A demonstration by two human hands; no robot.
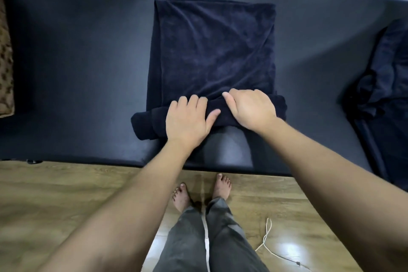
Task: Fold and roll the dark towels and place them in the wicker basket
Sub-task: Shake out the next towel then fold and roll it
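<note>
your left hand (186, 120) lies flat on top of the rolled part of the dark towel (215, 51), fingers straight and a little spread, thumb pointing out to the right. your right hand (250, 108) sits just beside it on the same roll, with its fingers bent down over the far side of the roll and gripping it. the two hands are close, and your left thumb almost reaches your right hand.

the roll (145, 123) runs from left to right along the near end of the towel. its left end sticks out past your left hand, and you can see the layers curled up there. the rest of the towel lies flat and folded on the black padded bench (77, 62), reaching away from you.

more dark towels (384, 73) lie in a loose heap at the right side of the bench, well apart from your hands. at the far left edge you can see a bit of brown woven stuff (5, 68).

your bare feet (182, 196) stand on the wooden floor (66, 187), near the bench. a thin white cord (268, 238) lies on the floor to your right.
</note>
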